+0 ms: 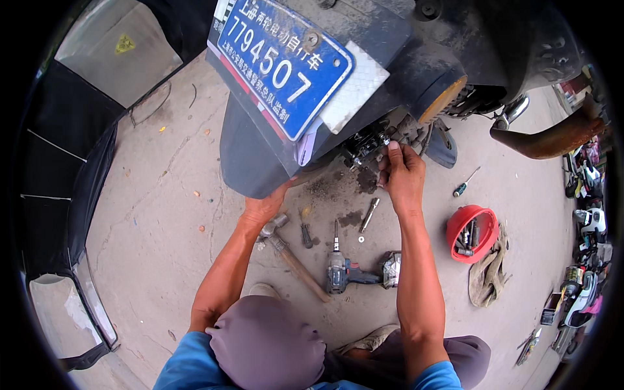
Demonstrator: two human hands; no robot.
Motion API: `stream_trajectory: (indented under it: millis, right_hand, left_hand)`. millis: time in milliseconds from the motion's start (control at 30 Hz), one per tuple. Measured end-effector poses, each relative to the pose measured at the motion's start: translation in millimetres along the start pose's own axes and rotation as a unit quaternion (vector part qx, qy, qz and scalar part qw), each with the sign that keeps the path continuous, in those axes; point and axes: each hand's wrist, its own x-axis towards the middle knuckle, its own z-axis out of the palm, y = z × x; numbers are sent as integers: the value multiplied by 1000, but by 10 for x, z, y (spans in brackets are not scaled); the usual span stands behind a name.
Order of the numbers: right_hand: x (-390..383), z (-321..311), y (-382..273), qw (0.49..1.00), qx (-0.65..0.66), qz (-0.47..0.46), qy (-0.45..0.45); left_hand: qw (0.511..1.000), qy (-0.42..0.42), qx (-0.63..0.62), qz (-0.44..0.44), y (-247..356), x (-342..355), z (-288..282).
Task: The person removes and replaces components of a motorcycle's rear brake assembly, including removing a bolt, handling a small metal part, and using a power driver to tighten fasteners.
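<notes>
I am crouched behind a two-wheeler with a dark, dusty rear fender [250, 156] and a blue plate [283, 62]. My right hand [404, 174] reaches under the tail, thumb and fingers closed at a small shiny metal piece [386, 141] beside the black mechanism [364, 146]. Whether that piece is a bolt or a nut is too small to tell. At the fender's lower edge is my left hand [265, 207], with its fingers hidden behind the fender.
On the concrete lie a hammer [296, 266], a cordless power driver [338, 272], a socket extension [370, 214], a washer [361, 240] and screwdrivers [461, 189] [306, 235]. A red bowl [456, 250] of sockets stands right, by a work glove [487, 279]. A rusty pipe [552, 142] juts out above.
</notes>
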Motion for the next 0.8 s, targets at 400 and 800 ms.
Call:
stream_trajectory:
  millis: [400,800]
  right_hand:
    - [-234,20,84,986,-139,-90,23]
    - [-431,275,183,973,-185,-111,-83]
  left_hand:
    - [994,7,-38,-102,-429,-424,384]
    - [986,122,-111,16,-273,-39,386]
